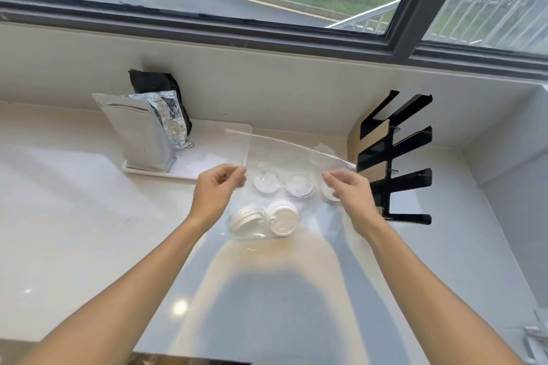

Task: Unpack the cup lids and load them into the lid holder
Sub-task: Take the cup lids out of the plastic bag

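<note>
A clear plastic bag (pixel 284 151) is held up over the counter, its mouth stretched between my hands. My left hand (pixel 215 190) pinches its left edge and my right hand (pixel 351 190) pinches its right edge. Inside the bag lie two white cup lids (pixel 280 218) near the bottom, and several clear dome lids (pixel 299 185) lie above them. The black lid holder (pixel 397 157), with several slanted arms, stands at the right against the wall, empty as far as I can see.
A white tray (pixel 207 157) behind my left hand carries a silver foil pouch (pixel 145 133) with a black pouch (pixel 157 83) behind it. The cream counter (pixel 74 201) meets a low wall under the window. Small white packets (pixel 533 338) lie at the lower right.
</note>
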